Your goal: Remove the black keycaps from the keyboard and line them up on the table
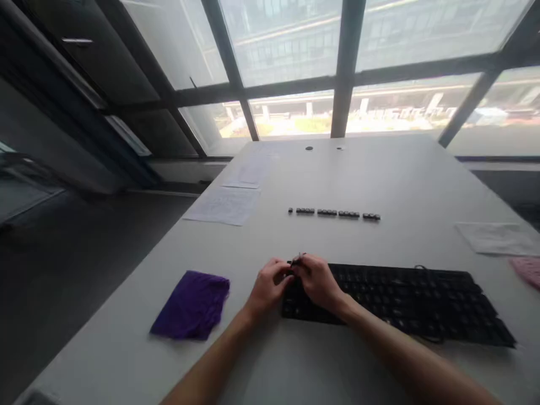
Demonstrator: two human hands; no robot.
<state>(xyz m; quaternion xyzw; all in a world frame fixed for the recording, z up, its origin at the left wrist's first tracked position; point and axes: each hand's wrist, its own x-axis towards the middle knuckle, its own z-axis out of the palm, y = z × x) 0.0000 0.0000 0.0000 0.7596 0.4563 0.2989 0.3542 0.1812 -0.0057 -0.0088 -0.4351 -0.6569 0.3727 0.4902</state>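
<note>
A black keyboard point(405, 304) lies on the white table point(295, 371) in front of me. Both my hands meet over its left end. My left hand point(268, 287) is curled, fingers pinched together at the keyboard's top left corner. My right hand point(318, 281) is closed too, holding a small thin dark tool point(298, 259) whose shape I cannot make out. Farther back a row of loose black keycaps point(335, 213) lies in a line on the table.
A folded purple cloth point(192, 305) lies left of the keyboard. Printed paper sheets point(225, 205) sit at the back left. A white cloth point(498, 237) and a pink cloth point(527, 270) lie at the right edge. Large windows stand beyond the table's far edge.
</note>
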